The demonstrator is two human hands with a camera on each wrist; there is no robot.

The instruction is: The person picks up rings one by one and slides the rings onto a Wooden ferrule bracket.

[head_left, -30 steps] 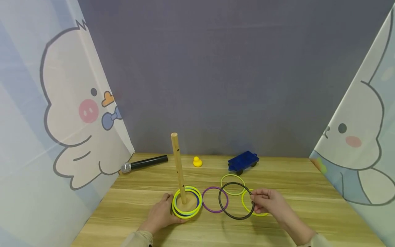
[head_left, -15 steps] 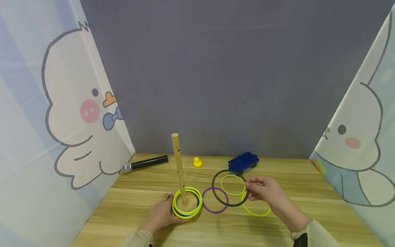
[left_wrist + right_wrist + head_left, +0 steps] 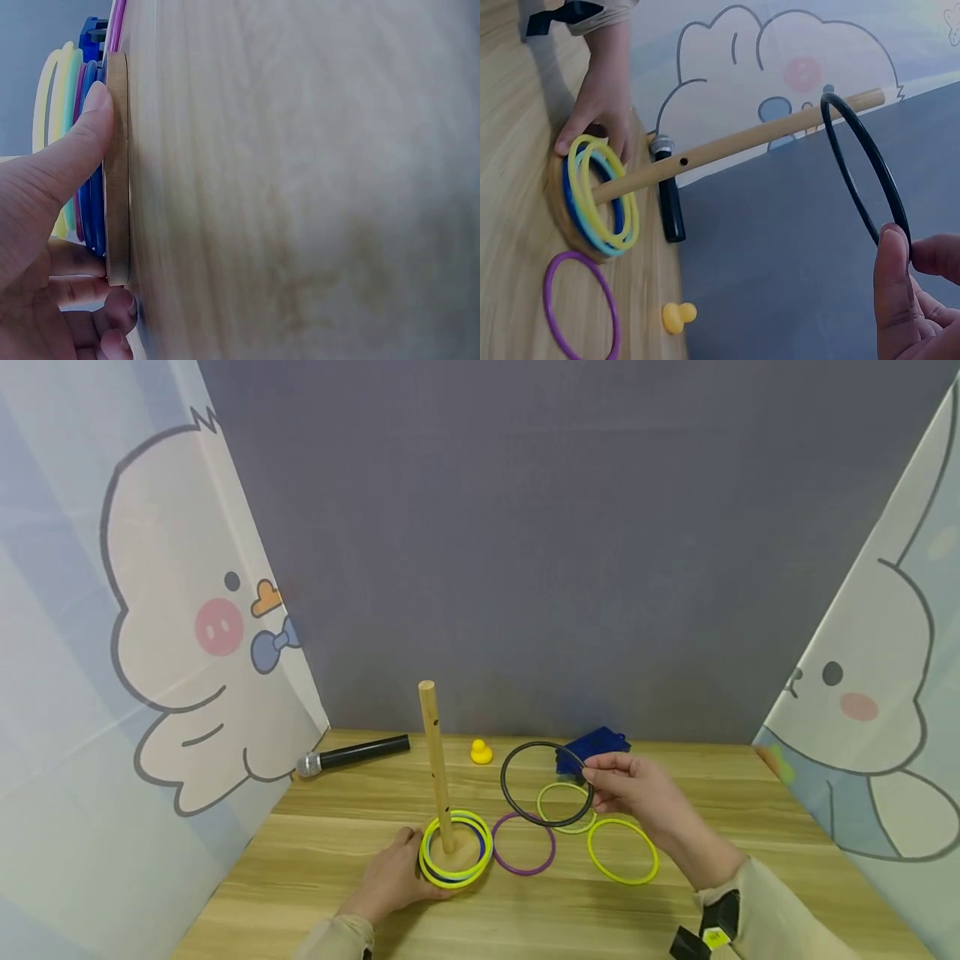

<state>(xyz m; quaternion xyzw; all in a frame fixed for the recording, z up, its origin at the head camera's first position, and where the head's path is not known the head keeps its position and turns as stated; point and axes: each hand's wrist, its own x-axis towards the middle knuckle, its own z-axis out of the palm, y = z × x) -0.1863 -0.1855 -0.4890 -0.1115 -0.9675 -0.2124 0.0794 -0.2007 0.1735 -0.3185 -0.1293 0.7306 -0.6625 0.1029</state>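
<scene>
while my left hand (image 3: pixel 393 881) grips the wooden base (image 3: pixel 457 858) so the peg (image 3: pixel 435 760) stays steady, my right hand (image 3: pixel 630 789) pinches the black ring (image 3: pixel 546 783) aloft beside it, above the table (image 3: pixel 750 860).

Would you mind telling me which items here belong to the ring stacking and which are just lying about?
In use: black ring, right hand, wooden peg, peg base, left hand, loose purple ring, two loose yellow rings.
Lying about: microphone, rubber duck, blue toy cart.
</scene>
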